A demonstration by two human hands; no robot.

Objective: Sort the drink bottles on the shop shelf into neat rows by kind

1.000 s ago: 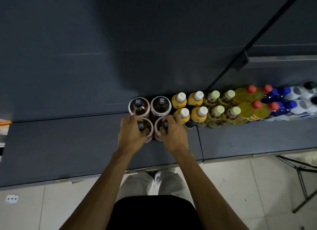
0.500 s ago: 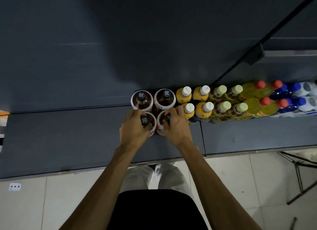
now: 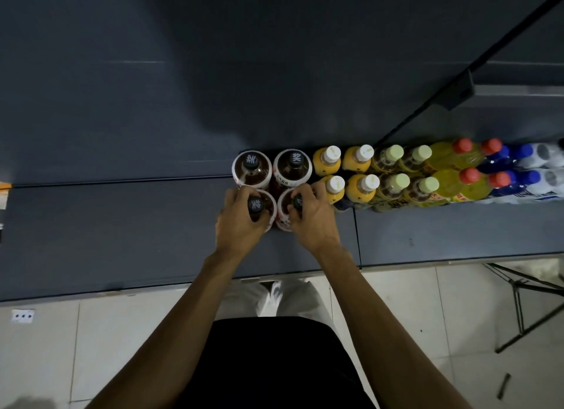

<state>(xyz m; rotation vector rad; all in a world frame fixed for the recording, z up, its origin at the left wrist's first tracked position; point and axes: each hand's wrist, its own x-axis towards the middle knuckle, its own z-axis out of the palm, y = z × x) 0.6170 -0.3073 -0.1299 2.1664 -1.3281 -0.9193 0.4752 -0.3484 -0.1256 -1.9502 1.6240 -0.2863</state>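
Both hands work the front pair of dark tea bottles at the left end of the shelf (image 3: 122,225). Left hand (image 3: 241,222) curls round the neck and cap of the front-left tea bottle (image 3: 255,205); right hand (image 3: 311,216) grips the front-right tea bottle (image 3: 288,208) the same way. Holding near the caps probably lets each bottle be nudged w/o tipping, squaring them w/ the back tea bottles (image 3: 273,167). To the right, touching in pairs by kind: orange juice bottles (image 3: 345,173), pale-green-cap bottles (image 3: 406,172), yellow red-cap bottles (image 3: 454,170), blue-cap bottles (image 3: 518,170). Rows look nearly done.
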